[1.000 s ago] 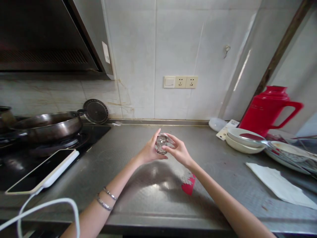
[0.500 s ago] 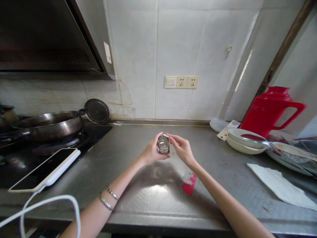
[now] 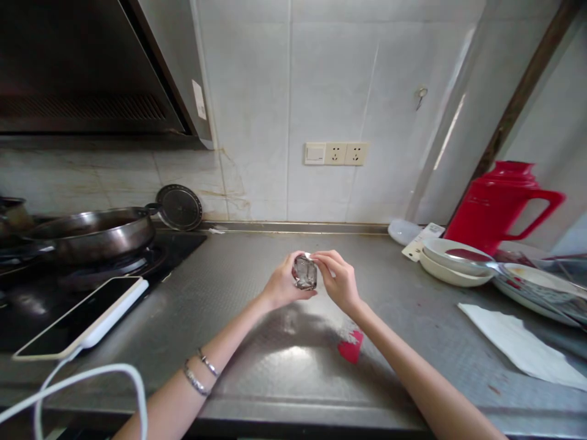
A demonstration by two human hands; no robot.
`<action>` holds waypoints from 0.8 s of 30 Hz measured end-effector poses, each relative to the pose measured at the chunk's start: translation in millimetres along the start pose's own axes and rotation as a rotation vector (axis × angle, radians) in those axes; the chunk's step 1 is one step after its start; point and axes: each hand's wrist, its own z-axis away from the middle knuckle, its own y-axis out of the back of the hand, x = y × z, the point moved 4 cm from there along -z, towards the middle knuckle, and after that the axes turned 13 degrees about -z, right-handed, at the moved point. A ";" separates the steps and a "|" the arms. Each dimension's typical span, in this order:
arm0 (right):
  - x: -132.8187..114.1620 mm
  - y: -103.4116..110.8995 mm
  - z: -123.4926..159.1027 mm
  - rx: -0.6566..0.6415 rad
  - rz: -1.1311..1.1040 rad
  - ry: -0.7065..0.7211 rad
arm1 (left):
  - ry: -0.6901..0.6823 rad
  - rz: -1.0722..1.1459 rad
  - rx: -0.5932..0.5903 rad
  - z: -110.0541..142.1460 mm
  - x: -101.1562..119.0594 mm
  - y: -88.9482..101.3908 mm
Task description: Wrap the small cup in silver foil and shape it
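Small glass-like vessel: centre, above the counter, gripped in the left hand's curved fingers. Right hand: thumb shifted off the vessel's front; fingertips now pinched at its far-right rim, apparently on a white scrap; left seemingly supports alone.

This is a kitchen, shown by the range hood at upper left, the pan on the black hob below it, the steel counter across the bottom, and the stacked bowls and red jug at right.
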 end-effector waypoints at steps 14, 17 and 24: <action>-10.5 -6.3 2.0 -0.066 -0.010 0.083 | 0.094 0.188 0.029 -4.5 -16.3 -2.1; -11.4 -5.8 -0.8 -0.102 0.003 0.095 | 0.090 0.183 0.034 -5.4 -19.7 -2.4; -8.8 7.8 -5.5 -0.050 0.143 0.132 | 0.002 0.019 0.001 0.5 -10.1 -7.3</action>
